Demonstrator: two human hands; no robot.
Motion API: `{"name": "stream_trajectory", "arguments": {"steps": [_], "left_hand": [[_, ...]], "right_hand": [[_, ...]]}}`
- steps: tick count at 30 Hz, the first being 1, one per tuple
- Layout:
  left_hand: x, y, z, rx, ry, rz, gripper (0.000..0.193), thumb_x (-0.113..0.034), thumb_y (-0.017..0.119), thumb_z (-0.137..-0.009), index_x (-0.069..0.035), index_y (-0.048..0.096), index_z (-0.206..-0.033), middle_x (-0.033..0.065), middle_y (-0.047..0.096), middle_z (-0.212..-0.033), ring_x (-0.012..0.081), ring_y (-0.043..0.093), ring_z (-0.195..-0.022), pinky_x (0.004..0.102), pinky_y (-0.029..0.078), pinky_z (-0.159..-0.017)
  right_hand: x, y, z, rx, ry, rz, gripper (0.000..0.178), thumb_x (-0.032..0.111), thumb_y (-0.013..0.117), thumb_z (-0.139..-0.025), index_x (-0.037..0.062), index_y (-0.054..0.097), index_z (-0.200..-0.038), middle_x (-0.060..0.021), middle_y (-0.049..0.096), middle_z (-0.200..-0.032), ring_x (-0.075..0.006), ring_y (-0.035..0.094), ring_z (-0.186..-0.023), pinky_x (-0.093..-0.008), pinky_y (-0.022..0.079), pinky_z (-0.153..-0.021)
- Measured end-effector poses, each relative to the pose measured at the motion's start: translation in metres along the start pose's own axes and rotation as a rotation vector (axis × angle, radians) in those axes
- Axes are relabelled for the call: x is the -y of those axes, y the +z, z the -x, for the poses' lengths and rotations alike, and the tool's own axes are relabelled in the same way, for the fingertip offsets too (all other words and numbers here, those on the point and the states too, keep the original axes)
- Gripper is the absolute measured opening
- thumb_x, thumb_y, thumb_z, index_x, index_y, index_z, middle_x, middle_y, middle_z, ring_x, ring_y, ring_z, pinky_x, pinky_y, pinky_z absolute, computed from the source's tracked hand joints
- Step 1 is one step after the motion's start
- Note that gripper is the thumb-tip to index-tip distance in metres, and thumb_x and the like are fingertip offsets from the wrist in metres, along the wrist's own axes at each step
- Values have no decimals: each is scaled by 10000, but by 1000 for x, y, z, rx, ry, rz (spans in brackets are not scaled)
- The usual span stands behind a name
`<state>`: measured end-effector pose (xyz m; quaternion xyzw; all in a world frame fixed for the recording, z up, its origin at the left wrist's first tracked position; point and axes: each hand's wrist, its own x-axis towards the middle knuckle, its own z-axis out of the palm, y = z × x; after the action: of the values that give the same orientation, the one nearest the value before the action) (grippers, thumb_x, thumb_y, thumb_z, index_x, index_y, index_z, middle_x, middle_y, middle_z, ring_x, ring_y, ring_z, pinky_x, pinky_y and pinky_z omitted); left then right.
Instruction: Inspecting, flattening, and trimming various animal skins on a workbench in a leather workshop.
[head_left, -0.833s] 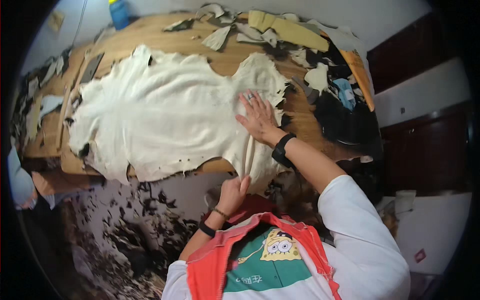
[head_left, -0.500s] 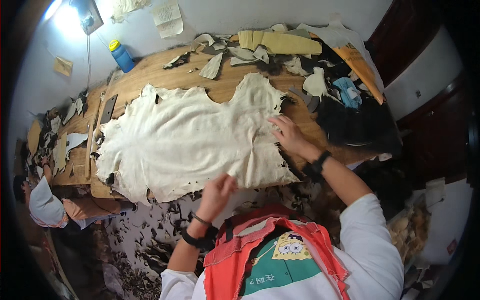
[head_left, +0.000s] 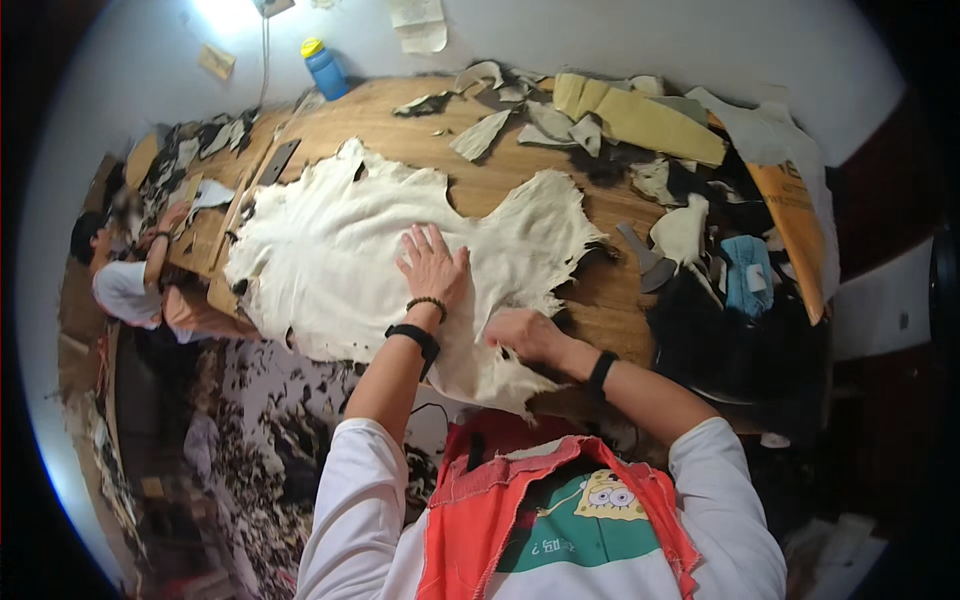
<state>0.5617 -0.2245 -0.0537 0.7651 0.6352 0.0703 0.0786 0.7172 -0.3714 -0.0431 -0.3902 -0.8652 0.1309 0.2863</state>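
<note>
A pale cream animal hide (head_left: 330,250) with ragged, dark-fringed edges lies spread over the wooden table. My left hand (head_left: 435,268) presses flat on its middle, fingers spread. To the right, my right hand (head_left: 525,335) is closed with curled fingers on the lower right part of the hide, where the skin is bunched and creased. A corner of the hide hangs toward me over the table's near edge. The fingertips of my right hand are partly hidden.
Hide scraps (head_left: 482,135), a yellow folded sheet (head_left: 640,120) and a blue bottle (head_left: 325,70) line the table's back. A grey curved piece (head_left: 648,262), a blue cloth item (head_left: 747,275) and black fur (head_left: 720,345) lie right. Another person (head_left: 125,290) works at left.
My left hand has moved up from the near edge onto the hide's middle and flattened. My right hand has come toward me and closed on the hide, whose right side is drawn nearer. The view has shifted.
</note>
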Motion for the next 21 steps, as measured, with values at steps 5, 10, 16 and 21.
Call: {"name": "stream_trajectory", "arguments": {"steps": [5, 10, 16, 21], "left_hand": [[2, 2, 8, -47, 1, -75, 790, -552, 441, -936, -67, 250, -1531, 216, 170, -1600, 409, 122, -1481, 635, 138, -1134], [-7, -5, 7, -8, 4, -141, 748, -546, 426, -950, -118, 253, -1538, 218, 173, -1598, 412, 126, -1479, 624, 146, -1135], [-4, -10, 5, -62, 35, -161, 741, -571, 424, -949, -152, 265, -1539, 224, 182, -1594, 414, 147, -1474, 602, 152, -1145], [-4, -4, 0, -2, 2, -127, 744, -578, 410, -953, -156, 253, -1544, 223, 159, -1600, 414, 129, -1478, 614, 151, -1141]], "right_hand": [[18, -1, -18, -57, 286, -350, 97, 176, 605, -790, 108, 656, -838, -142, 669, -739, -338, 672, -735, -433, 521, -653], [17, 7, -30, 203, 493, -6, 327, 257, 474, -862, 66, 734, -803, -180, 695, -766, -325, 700, -772, -429, 545, -735], [39, 10, -14, 50, 426, 35, 203, 189, 533, -835, 69, 665, -737, -164, 684, -732, -322, 688, -717, -442, 517, -651], [26, 2, -3, 173, 526, -285, 78, 153, 607, -817, 76, 596, -814, -129, 603, -841, -325, 614, -888, -432, 486, -751]]}}
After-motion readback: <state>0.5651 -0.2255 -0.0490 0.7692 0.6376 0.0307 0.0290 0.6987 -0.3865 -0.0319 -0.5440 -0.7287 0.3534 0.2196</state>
